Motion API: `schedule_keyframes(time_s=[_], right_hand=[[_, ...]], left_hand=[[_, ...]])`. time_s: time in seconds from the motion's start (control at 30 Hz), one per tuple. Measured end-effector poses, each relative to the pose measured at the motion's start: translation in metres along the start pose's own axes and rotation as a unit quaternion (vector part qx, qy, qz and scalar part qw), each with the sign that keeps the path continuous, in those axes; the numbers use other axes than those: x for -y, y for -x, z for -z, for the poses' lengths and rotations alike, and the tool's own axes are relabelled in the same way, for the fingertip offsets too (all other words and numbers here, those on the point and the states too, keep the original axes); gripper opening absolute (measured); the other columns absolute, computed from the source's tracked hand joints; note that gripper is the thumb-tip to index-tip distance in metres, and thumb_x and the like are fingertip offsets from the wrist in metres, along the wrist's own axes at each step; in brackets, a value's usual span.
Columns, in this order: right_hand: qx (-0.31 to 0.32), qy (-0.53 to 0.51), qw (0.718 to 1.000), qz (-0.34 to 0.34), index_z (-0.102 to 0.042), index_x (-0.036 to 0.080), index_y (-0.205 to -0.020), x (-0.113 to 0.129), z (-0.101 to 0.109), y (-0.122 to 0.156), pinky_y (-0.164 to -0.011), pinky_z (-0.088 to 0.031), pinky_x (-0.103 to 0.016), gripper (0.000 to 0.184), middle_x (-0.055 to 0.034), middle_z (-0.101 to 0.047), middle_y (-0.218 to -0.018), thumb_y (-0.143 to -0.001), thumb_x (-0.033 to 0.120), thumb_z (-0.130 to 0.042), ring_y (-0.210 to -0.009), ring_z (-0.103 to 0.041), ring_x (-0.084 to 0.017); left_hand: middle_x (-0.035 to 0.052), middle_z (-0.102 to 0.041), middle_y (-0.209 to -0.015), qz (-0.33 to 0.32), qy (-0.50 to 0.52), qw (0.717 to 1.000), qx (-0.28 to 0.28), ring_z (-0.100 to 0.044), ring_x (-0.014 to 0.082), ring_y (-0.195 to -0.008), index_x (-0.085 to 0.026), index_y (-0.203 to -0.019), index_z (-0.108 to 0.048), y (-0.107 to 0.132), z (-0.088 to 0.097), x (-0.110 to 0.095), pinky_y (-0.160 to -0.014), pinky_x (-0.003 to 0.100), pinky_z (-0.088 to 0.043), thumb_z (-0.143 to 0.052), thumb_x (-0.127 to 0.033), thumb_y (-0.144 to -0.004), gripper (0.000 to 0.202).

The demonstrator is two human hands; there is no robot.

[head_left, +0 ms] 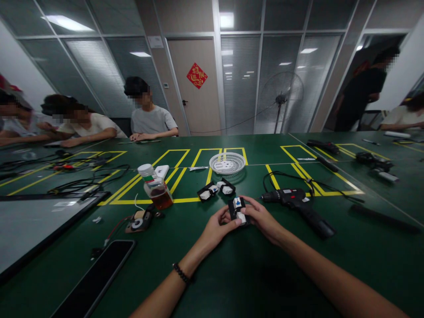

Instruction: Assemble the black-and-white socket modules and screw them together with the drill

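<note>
ok so left hand (219, 224) and right hand (261, 217) are both clamped on a small black-and-white block (237, 211), one from each side, two similar blocks (207, 193) just beyond it on the green table (188, 229), power drill (300, 203) off right

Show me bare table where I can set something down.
Bare green table shows between the right forearm, the drill and the black bar. A smaller patch lies between the phone and left forearm. Crowded: just beyond the left hand, where two black-and-white parts lie before the white basket, and left around the bottle.
</note>
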State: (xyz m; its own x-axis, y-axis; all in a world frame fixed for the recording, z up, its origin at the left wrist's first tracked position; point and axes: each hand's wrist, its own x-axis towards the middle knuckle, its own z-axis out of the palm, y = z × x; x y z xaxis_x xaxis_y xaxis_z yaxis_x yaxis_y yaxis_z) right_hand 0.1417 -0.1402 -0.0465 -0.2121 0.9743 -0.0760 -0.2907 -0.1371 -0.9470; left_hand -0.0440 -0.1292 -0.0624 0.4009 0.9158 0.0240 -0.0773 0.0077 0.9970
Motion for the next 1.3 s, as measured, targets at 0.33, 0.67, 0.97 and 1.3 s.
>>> schedule_keyframes(time_s=[0.33,0.67,0.97,1.3], right_hand=[[0.009,-0.009,1.0,0.008,-0.056,0.026,-0.13,0.001,-0.002,0.0,-0.093,-0.047,-0.041,0.056,-0.0062,-0.072,-0.109,-0.077,0.033,-0.074,-0.104,-0.065,-0.026],[-0.015,0.163,0.985,0.056,-0.052,0.022,-0.133,0.033,0.04,-0.054,-0.081,-0.051,-0.032,0.06,-0.0073,-0.072,-0.107,-0.078,0.036,-0.072,-0.09,-0.067,-0.02],[-0.03,0.444,0.895,0.02,-0.058,0.012,-0.125,0.065,0.102,-0.136,-0.073,-0.05,-0.03,0.063,-0.0108,-0.071,-0.101,-0.07,0.037,-0.078,-0.085,-0.066,-0.022],[-0.006,0.577,0.816,0.018,-0.063,0.017,-0.114,0.057,0.103,-0.156,-0.086,-0.046,-0.031,0.058,-0.0101,-0.067,-0.115,-0.066,0.044,-0.08,-0.102,-0.062,-0.025]], left_hand=[[0.0119,-0.067,-0.109,-0.01,-0.01,1.0,0.004,-0.063,0.0245,-0.099,-0.017,-0.13,-0.056,0.0,0.0,0.0,-0.087,0.036,-0.047,-0.077,-0.036,-0.074,0.063],[0.0139,-0.065,-0.113,0.013,0.001,1.0,0.005,-0.063,0.0223,-0.099,-0.019,-0.152,-0.021,0.003,0.004,0.002,-0.087,0.036,-0.047,-0.068,-0.039,-0.083,0.086],[0.0131,-0.064,-0.114,0.004,-0.072,0.997,0.024,-0.062,0.0211,-0.096,-0.021,-0.152,-0.022,0.002,0.007,0.003,-0.082,0.036,-0.048,-0.068,-0.041,-0.083,0.085],[0.0124,-0.062,-0.12,0.006,-0.108,0.991,0.077,-0.061,0.0203,-0.097,-0.022,-0.146,-0.035,0.003,0.011,-0.002,-0.083,0.035,-0.048,-0.067,-0.038,-0.084,0.072]])
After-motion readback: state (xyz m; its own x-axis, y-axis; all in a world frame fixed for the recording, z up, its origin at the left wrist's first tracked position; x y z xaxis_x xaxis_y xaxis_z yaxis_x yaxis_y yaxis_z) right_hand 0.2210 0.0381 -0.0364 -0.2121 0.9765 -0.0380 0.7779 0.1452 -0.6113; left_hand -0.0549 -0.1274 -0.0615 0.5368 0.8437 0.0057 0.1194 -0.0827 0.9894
